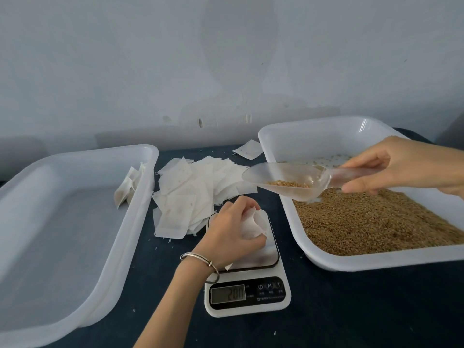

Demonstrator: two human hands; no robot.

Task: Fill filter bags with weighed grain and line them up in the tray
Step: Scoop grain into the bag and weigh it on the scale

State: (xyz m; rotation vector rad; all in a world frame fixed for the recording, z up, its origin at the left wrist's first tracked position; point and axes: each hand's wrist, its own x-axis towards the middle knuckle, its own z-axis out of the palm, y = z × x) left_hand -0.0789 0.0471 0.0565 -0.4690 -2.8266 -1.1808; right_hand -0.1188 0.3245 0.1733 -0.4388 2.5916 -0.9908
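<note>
- The left hand [232, 223] grips an open filter bag [253, 226], fingers curled round it, holding it on the plate of the scale [247, 285] near the bench's front middle; the bag's mouth faces up and to the right.
- The right hand [399, 167] pinches the handle of a clear scoop [286, 180], thumb underneath and fingers over the top.
- The scoop's long axis runs left to right, open lip leftward; it hangs above and to the right of the bag's mouth, apart from it. The pour probably needs a short carry down and left, then a tilt.
- A little grain [288, 184] lies in the scoop's bowl.
- The grain tub [311, 136] at the bench's right edge holds a bed of grain heaped toward its front half, with bare floor at the back.
- The tray [82, 156] at the left edge holds a few filled bags [128, 188] leaning in its far right corner; the rest of the row is still to be made.
- A pile of empty bags [195, 192] lies between tray and tub, behind the scale.
- The scale's display is lit; its digits are too blurred to trust.
</note>
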